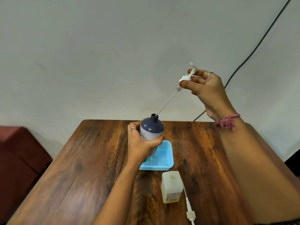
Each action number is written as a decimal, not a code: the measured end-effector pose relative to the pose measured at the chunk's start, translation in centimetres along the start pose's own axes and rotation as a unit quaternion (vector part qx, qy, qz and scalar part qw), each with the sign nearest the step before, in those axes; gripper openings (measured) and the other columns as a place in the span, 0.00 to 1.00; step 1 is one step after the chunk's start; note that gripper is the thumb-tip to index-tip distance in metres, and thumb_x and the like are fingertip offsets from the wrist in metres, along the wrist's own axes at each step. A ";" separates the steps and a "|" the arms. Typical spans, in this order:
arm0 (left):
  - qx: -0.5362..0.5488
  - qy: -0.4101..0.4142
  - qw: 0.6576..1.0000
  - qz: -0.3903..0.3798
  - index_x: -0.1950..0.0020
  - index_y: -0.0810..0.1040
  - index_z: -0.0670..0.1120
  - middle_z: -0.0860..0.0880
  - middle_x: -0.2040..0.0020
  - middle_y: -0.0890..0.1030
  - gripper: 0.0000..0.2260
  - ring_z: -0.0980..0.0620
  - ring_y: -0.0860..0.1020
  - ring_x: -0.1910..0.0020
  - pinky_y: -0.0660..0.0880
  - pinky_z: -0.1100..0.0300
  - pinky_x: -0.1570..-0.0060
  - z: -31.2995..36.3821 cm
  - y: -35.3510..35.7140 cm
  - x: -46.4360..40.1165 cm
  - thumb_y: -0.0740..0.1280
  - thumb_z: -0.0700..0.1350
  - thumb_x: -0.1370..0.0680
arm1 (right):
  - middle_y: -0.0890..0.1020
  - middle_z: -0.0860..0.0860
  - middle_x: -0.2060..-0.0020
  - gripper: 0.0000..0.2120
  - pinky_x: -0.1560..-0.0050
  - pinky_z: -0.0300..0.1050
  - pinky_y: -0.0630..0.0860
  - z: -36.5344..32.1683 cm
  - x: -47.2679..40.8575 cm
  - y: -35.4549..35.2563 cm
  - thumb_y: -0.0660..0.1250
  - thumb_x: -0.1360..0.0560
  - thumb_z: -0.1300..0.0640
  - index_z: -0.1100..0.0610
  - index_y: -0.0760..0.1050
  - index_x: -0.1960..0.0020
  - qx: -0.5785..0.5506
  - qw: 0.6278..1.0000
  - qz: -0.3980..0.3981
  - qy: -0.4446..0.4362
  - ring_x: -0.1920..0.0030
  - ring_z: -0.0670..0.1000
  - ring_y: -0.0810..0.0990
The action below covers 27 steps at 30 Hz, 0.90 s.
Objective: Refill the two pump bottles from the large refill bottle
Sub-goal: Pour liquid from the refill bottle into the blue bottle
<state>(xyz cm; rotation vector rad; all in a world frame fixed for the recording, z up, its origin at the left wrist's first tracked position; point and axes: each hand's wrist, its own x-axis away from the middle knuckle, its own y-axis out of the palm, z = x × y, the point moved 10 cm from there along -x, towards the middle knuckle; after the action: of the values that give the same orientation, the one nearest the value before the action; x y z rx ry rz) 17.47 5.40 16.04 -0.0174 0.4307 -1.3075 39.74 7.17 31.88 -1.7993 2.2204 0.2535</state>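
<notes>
Pinching a white pump head [188, 77] between thumb and fingers [193, 79], the right hand [209, 90] holds it raised above the desk [81, 168], its long dip tube slanting down so the tip sits at the open neck of a dark-topped pump bottle [151, 127]. The left hand [141, 142] wraps around that bottle's body, holding it tilted over a blue mesh tray [165, 159].

Nearer the camera stands a pale square bottle [171, 186] with a little yellowish liquid at its bottom; a second white pump [190, 210] lies on the desk just beside it.

By my reading, both bottles are now uncapped, or nearly so, and no pouring has begun; all the refilling and recapping remains. Whether the pump is going in or coming out cannot be told.

Count: two bottles, two pumps, one tray. No large refill bottle is visible.
</notes>
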 end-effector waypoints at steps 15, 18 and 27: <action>0.045 -0.062 0.996 -0.042 0.41 0.67 0.50 0.53 0.44 0.74 0.36 0.57 0.77 0.47 0.78 0.66 0.53 -7.5 -6.6 0.2 0.83 0.43 0.42 | 0.82 0.52 0.52 0.12 0.55 0.33 0.76 9.0 16.9 4.2 0.72 0.29 0.64 0.60 0.77 0.47 0.087 0.979 0.167 -0.080 0.52 0.46 0.82; 0.061 -0.083 0.993 -0.053 0.42 0.66 0.50 0.52 0.43 0.75 0.36 0.56 0.78 0.47 0.78 0.66 0.55 -9.4 -7.6 0.8 0.83 0.43 0.43 | 0.80 0.49 0.51 0.12 0.49 0.41 0.77 13.4 22.1 6.9 0.70 0.31 0.63 0.58 0.77 0.47 0.193 0.967 0.143 -0.089 0.49 0.47 0.80; 0.047 -0.103 0.990 -0.083 0.40 0.65 0.49 0.50 0.42 0.75 0.38 0.53 0.78 0.47 0.80 0.61 0.53 -12.5 -9.3 2.5 0.83 0.44 0.42 | 0.75 0.51 0.42 0.18 0.47 0.20 0.67 28.1 29.2 11.0 0.71 0.30 0.67 0.59 0.77 0.41 0.336 0.939 -0.013 0.075 0.46 0.47 0.76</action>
<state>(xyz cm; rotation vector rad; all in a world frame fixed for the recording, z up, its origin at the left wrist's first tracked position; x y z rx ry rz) 5.36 3.41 6.16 -0.1102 0.1934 -1.4724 26.19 -9.09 -4.43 -1.4872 2.0147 -0.5995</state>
